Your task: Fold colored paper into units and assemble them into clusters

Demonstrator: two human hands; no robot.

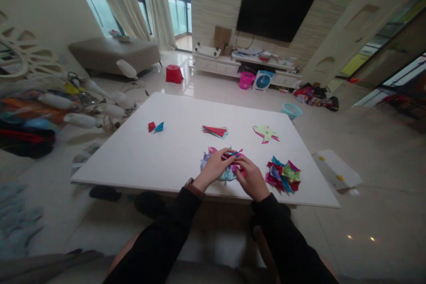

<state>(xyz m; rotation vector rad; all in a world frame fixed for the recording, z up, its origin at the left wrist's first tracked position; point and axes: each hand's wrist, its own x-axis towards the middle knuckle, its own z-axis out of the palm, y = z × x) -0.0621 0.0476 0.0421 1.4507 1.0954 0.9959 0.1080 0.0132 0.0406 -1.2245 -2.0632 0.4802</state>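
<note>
My left hand (215,167), with a brown-strapped watch on its wrist, and my right hand (252,178) meet over a pile of folded paper pieces (229,175) in pink, lilac and pale blue. Their fingers are closed together on a small blue and pink origami piece (237,154), partly covered by the fingertips. To the right lies a second pile of origami pieces (284,175) in red, blue, green and purple. Farther back are a red, long pointed paper stack (215,131) and a pale green and pink paper stack (266,133).
The white table (149,159) also bears a red and a blue folded paper piece (159,127) at the left. A lamp-like fixture (109,106) stands by its left edge. A light blue basin (292,110) and a white board (337,169) lie on the floor at right.
</note>
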